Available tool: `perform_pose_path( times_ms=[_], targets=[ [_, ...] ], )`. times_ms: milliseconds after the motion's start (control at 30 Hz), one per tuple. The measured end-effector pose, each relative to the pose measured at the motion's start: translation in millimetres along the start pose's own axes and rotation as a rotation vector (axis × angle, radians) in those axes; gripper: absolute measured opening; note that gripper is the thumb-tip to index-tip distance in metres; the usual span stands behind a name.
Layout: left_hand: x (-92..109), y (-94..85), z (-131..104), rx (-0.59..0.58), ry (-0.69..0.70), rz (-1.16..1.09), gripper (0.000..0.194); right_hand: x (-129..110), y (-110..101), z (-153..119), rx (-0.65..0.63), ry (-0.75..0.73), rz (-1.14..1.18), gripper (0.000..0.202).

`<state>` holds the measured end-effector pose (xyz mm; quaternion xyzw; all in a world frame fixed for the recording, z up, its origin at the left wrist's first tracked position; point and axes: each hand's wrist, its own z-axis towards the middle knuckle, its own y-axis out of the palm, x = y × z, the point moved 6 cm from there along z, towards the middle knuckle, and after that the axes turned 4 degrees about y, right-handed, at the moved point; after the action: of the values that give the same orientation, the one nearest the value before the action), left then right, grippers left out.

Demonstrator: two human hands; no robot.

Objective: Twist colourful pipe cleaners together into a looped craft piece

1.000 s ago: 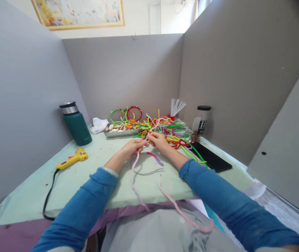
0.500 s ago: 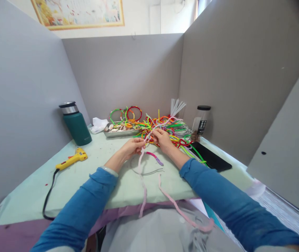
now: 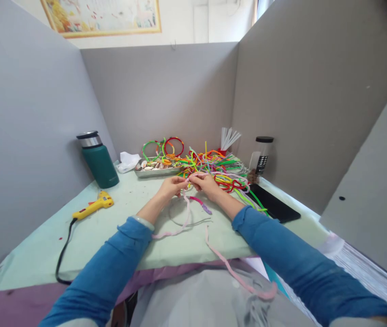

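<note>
My left hand [image 3: 172, 190] and my right hand [image 3: 206, 184] meet over the middle of the table, each pinching a pale pink pipe cleaner [image 3: 188, 210]. Its loose end curves down from my fingers and bends left toward my left sleeve. Just below my hands lies a thin grey wire ring [image 3: 198, 223], partly wrapped in magenta and purple [image 3: 203, 205]. A second pink pipe cleaner [image 3: 227, 265] hangs over the table's front edge onto my lap. The exact spot between my fingertips is too small to make out.
Behind my hands spreads a heap of coloured pipe cleaners [image 3: 227, 169]. A metal tray [image 3: 157, 172] of shells stands left of it. Leftward are a green bottle [image 3: 100, 163] and a yellow glue gun [image 3: 94, 206]; at right, a black tablet [image 3: 276, 204] and a clear jar [image 3: 259, 156].
My right hand has moved left and slightly down, close to my left hand. The hanging pink end has swung up and left, from the table's front edge to near my left sleeve.
</note>
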<state>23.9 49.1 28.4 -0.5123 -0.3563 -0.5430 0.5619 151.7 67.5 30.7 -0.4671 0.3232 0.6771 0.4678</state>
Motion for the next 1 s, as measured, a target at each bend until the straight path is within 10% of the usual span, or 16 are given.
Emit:
perform_pose_path(
  times_ms=[1000],
  targets=[
    [23.5, -5.7, -3.3, 0.210, 0.409, 0.636, 0.020, 12.2, 2.6, 2.0, -0.002, 0.168, 0.349, 0.030]
  ],
)
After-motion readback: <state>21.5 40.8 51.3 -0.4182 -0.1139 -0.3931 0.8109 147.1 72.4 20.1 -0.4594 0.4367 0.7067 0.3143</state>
